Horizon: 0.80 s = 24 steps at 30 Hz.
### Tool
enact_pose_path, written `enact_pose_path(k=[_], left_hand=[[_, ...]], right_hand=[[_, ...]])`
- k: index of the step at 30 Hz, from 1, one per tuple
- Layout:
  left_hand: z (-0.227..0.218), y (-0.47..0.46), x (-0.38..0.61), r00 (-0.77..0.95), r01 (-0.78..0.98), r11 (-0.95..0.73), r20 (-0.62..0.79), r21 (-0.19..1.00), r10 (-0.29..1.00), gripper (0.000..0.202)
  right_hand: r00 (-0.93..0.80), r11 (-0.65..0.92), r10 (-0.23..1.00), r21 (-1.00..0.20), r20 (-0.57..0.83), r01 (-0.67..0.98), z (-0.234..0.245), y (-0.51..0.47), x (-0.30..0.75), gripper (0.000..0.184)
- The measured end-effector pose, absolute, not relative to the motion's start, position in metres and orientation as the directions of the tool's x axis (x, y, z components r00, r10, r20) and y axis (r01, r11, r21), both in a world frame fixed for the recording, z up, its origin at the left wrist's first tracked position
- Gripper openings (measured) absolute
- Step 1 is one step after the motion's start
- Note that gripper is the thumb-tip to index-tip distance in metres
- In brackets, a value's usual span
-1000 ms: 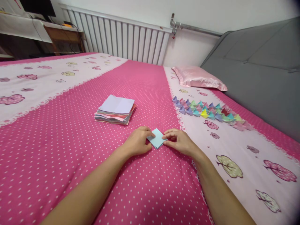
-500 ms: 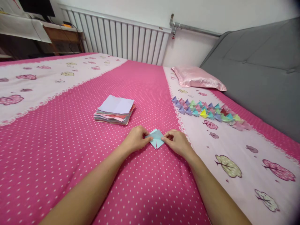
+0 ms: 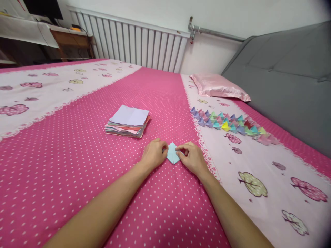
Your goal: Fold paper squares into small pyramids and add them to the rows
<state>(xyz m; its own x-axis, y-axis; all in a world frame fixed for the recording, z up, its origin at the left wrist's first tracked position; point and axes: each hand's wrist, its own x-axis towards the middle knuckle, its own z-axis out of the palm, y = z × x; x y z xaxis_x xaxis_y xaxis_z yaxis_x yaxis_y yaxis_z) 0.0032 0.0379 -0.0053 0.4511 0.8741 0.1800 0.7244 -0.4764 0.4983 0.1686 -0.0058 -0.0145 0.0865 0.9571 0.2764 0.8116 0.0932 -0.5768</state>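
A light blue folded paper, now a small diamond, lies on the pink dotted bedspread between my hands. My left hand pinches its left edge, fingers curled in. From the other side my right hand is closed with thumb and forefinger on the paper's right part. Farther off to the left sits a stack of coloured paper sheets with a pale lilac one on top. To the right, rows of small folded paper pieces in several colours stand on the bed.
A pink satin pillow lies at the far right by the grey padded headboard. Behind the bed stand a white radiator and a pipe. A desk with a monitor is at the far left.
The blue paper has gone from a wider shape with a split lower point to a narrower, compact diamond. My hands have shifted slightly, and the fingers have moved along its edges.
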Motion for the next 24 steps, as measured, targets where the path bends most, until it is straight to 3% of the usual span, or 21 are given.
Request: enact_pose_path(k=[12,24], left_hand=[[-0.009,0.035,0.01,0.418,0.781,-0.45,0.173,0.433,0.892,0.016],[-0.008,0.043,0.004,0.393,0.782,-0.389,0.099,0.488,0.914,0.03]], right_hand=[[0.14,0.034,0.955,-0.566,0.26,0.824,-0.02,-0.005,0.16,0.015],[0.146,0.004,0.977,-0.696,0.156,0.718,-0.03,0.0,0.18,0.031]])
